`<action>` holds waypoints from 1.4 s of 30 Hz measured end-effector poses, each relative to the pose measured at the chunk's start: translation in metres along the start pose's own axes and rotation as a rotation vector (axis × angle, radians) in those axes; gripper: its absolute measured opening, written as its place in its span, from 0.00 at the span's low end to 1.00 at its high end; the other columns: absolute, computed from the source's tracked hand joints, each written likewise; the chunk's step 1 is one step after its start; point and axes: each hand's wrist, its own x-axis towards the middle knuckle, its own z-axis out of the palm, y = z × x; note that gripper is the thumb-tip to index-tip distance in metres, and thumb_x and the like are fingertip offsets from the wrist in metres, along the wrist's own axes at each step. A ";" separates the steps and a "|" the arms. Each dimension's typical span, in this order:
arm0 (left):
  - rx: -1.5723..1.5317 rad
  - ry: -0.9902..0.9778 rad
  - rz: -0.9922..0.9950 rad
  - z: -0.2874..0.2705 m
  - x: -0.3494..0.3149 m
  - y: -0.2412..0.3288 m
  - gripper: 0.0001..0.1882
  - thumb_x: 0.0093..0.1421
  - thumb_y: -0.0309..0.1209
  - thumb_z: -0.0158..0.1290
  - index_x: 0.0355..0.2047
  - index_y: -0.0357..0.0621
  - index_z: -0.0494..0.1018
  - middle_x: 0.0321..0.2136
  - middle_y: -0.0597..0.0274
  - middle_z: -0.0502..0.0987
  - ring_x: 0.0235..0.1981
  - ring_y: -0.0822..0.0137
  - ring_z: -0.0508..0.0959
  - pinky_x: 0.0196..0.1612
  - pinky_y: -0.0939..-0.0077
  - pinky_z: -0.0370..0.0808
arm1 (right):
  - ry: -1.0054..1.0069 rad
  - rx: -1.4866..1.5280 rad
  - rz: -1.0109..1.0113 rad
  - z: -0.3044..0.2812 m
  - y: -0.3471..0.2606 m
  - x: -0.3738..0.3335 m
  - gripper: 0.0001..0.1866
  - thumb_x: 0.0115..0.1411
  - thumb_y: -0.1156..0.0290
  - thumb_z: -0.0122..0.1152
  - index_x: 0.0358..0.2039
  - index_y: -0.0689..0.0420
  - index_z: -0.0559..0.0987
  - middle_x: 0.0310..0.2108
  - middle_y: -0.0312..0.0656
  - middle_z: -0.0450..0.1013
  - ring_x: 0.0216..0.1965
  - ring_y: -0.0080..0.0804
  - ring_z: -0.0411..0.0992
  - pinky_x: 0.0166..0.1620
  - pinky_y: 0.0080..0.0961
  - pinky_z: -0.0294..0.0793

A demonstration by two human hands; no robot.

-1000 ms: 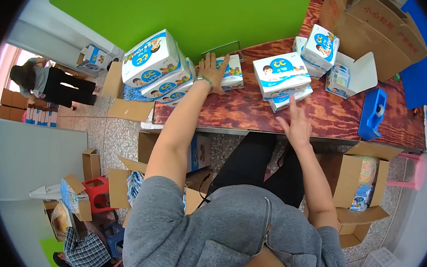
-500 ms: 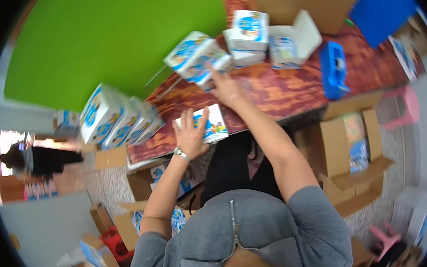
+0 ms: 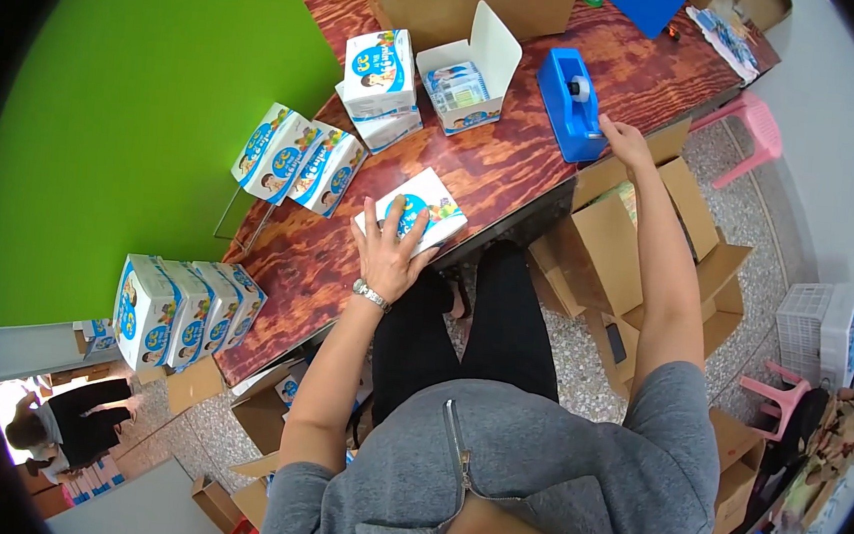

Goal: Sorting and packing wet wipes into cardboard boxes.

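Note:
My left hand [image 3: 390,252] lies with spread fingers on top of a closed white carton [image 3: 442,208] with blue and coloured print, near the table's front edge. Stretched far to the right, my right hand [image 3: 629,145] is at the cutter end of a blue tape dispenser [image 3: 563,102]. Its thumb and fingers are pinched together on the end of the tape; the strip itself is too fine to make out. A tape roll [image 3: 579,88] sits in the dispenser. Beyond the carton stands an open white carton [image 3: 474,115] with its lid up and small printed packs [image 3: 457,86] inside.
Stacked cartons [image 3: 377,67], tilted cartons [image 3: 300,162] and a row of several cartons [image 3: 183,313] line the table's left side by a green panel [image 3: 137,124]. Brown cardboard boxes [image 3: 639,249] stand below the edge. A pink stool [image 3: 753,137] is at right; another person [image 3: 69,425] is far left.
My right hand has left the cartons on the left and reached over to the tape dispenser. My left hand stays on the white carton. The view has turned to the right.

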 end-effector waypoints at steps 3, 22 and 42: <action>-0.023 -0.014 -0.018 -0.001 -0.005 -0.001 0.32 0.55 0.50 0.61 0.61 0.67 0.70 0.66 0.55 0.60 0.68 0.32 0.49 0.58 0.20 0.52 | -0.163 0.409 0.052 0.010 -0.005 0.004 0.17 0.63 0.56 0.63 0.35 0.60 0.84 0.30 0.38 0.79 0.32 0.28 0.75 0.36 0.27 0.72; -0.252 0.092 0.025 0.006 -0.013 -0.020 0.29 0.52 0.39 0.63 0.56 0.60 0.73 0.64 0.56 0.62 0.69 0.32 0.47 0.59 0.17 0.45 | -0.551 0.857 -0.056 0.093 -0.095 -0.214 0.07 0.68 0.70 0.57 0.39 0.61 0.78 0.30 0.36 0.76 0.31 0.21 0.76 0.34 0.19 0.78; -0.346 0.057 -0.017 0.004 -0.014 -0.017 0.26 0.54 0.38 0.62 0.53 0.52 0.70 0.65 0.55 0.63 0.71 0.33 0.45 0.62 0.22 0.40 | -0.351 0.711 -0.240 0.174 -0.134 -0.266 0.19 0.64 0.73 0.61 0.56 0.59 0.76 0.28 0.37 0.78 0.31 0.17 0.76 0.37 0.18 0.77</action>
